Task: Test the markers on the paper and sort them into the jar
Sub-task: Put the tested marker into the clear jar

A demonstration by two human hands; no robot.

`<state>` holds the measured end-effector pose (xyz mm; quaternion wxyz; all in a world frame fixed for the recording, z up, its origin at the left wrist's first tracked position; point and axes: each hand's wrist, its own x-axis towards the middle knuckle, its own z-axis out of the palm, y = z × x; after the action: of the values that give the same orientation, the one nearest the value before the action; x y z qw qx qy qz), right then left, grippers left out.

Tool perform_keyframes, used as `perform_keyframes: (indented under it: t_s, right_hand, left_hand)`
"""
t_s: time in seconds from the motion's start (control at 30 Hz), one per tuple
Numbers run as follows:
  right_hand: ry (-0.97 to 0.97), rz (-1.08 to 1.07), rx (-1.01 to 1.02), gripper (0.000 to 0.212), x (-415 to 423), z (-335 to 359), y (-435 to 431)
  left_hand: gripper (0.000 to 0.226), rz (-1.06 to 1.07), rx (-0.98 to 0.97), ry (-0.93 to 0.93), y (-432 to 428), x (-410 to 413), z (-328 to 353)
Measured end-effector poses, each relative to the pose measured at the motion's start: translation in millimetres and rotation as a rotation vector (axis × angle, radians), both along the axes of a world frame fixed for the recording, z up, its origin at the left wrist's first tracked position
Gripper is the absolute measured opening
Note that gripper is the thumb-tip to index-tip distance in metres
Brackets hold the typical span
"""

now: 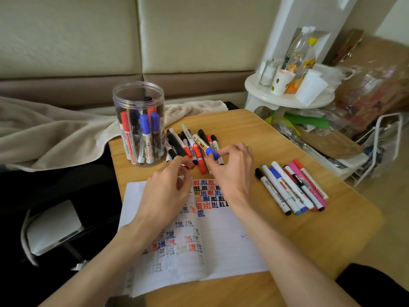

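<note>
Behind my wooden table runs a padded wall of cream panels above a brown band, all in soft, even light. Left of the table a beige blanket lies rumpled. To its right are a white round stand crowded with bottles, a white wire rack and pale floor.
</note>
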<state>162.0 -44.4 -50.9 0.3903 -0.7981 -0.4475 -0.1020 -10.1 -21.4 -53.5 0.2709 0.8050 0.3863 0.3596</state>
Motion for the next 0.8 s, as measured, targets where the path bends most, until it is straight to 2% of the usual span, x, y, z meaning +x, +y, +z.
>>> perform_keyframes:
  t_s: [0.1,0.17,0.23,0.33,0.43,0.5,0.57,0.67,0.8]
  right_hand:
    - [0.058,0.025,0.122,0.026,0,4,-22]
    - [0.117,0.092,0.211,0.024,-5,6,-42]
    - [0.15,0.193,0.276,0.02,-13,4,-62]
    - [0.195,0.34,0.257,0.016,-19,-9,-81]
    - [0.317,0.434,0.156,0.018,-19,-16,-88]
    - [0.455,0.477,0.111,0.013,-17,-12,-93]
    - [0.637,0.473,0.106,0.009,-15,-2,-96]
    - [0.907,0.471,0.136,0.021,-12,10,-99]
    - [0.996,0.413,0.115,0.025,-11,15,-102]
  left_hand:
    - [0.014,-0.014,-0.03,-0.016,-5,2,6]
    - [0.021,-0.067,-0.174,-0.077,-9,6,12]
    - [0.034,-0.17,-0.396,-0.152,-14,11,18]
    - [0.038,-0.218,-0.508,-0.174,-20,20,21]
    - [0.021,-0.191,-0.53,-0.177,-19,22,18]
    - [0.014,-0.202,-0.423,-0.122,-15,20,13]
    - [0.017,-0.245,-0.235,-0.036,-13,17,10]
    - [0.024,-0.335,-0.044,0.048,-18,15,9]
    - [0.026,-0.347,0.102,0.143,-24,13,10]
